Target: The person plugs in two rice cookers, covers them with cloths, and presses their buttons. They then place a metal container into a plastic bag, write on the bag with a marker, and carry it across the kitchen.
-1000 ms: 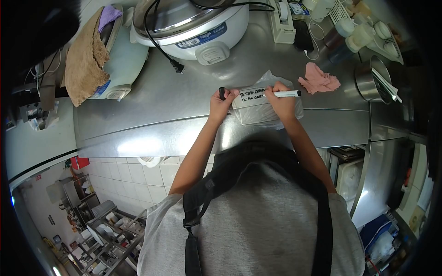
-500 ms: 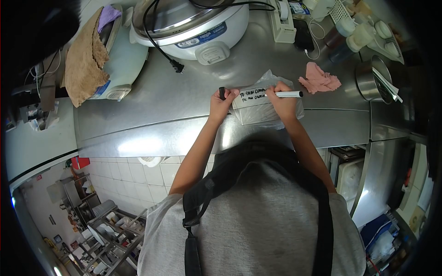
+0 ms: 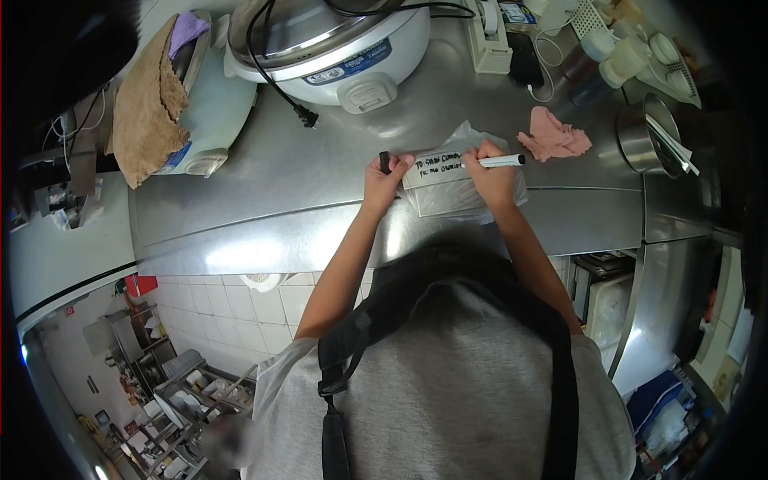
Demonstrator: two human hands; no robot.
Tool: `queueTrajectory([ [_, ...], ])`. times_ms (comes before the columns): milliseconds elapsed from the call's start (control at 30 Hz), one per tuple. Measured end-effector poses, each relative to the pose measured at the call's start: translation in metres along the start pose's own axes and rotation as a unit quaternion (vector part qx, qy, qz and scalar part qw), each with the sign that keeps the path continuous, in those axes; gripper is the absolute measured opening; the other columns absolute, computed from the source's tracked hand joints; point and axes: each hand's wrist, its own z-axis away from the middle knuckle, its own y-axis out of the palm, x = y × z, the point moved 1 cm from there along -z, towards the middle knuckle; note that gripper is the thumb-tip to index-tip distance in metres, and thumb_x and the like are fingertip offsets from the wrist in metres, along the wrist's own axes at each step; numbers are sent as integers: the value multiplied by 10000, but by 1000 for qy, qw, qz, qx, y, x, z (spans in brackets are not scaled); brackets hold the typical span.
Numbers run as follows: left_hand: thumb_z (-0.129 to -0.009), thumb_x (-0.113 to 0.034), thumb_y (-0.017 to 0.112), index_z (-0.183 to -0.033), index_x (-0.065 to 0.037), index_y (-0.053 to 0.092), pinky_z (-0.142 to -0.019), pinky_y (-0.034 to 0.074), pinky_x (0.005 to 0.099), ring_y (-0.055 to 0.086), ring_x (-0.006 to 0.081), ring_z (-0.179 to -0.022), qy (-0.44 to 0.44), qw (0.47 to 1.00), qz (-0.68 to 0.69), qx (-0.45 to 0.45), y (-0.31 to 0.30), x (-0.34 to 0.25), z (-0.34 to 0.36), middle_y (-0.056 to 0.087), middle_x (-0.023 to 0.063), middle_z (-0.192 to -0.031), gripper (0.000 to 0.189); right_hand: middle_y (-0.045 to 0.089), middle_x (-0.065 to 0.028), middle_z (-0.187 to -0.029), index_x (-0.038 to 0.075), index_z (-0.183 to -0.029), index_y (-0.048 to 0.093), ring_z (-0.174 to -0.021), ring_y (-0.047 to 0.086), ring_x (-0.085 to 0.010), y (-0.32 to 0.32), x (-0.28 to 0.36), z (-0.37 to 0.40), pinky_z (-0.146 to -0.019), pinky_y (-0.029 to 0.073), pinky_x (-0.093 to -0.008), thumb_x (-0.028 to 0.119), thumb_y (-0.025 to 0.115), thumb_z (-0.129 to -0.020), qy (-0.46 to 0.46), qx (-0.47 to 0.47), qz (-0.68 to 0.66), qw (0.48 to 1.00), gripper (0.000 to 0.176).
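Observation:
A flat package in clear plastic [image 3: 448, 198] lies on the steel counter, with a white label [image 3: 436, 167] that bears black handwriting. My right hand [image 3: 490, 178] is closed around a white marker [image 3: 504, 161] over the right part of the label; the hand hides the pen's tip. At the label's left edge, my left hand [image 3: 384, 182] has its fingers closed on a black marker cap [image 3: 385, 162], and its thumb is against the label.
A large white cooker [image 3: 352, 68] with a black cord stands behind the package. To the right are a pink cloth [image 3: 554, 134], a phone [image 3: 526, 62], a tape dispenser [image 3: 490, 48], bottles and a steel pot [image 3: 640, 142]. Brown cardboard [image 3: 146, 112] is at the left.
More handwriting shows on the label's lower line. My right hand and the marker have shifted very slightly. A blurred shape has appeared at the lower left beside the shelves.

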Motion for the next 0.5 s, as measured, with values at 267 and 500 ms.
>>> queueTrajectory([
  [267,-845,3,606,-699,-85,441,-773,460,236,606,112,-864,-2,1000,0,-4,1,-2,1,672,95,-889,237,364,-23,-490,36,-599,382,-489,311,-79,1,-4,-1,-450,299,-294,64,640,-756,15,-14,-12,1000,303],
  [500,-845,7,600,-707,-80,444,-781,465,239,607,116,-869,-6,1000,1,-5,1,-1,0,675,104,-904,226,335,-20,-497,36,-603,367,-498,301,-72,0,-2,-1,-453,296,-289,51,632,-756,-5,-15,0,1000,306],
])
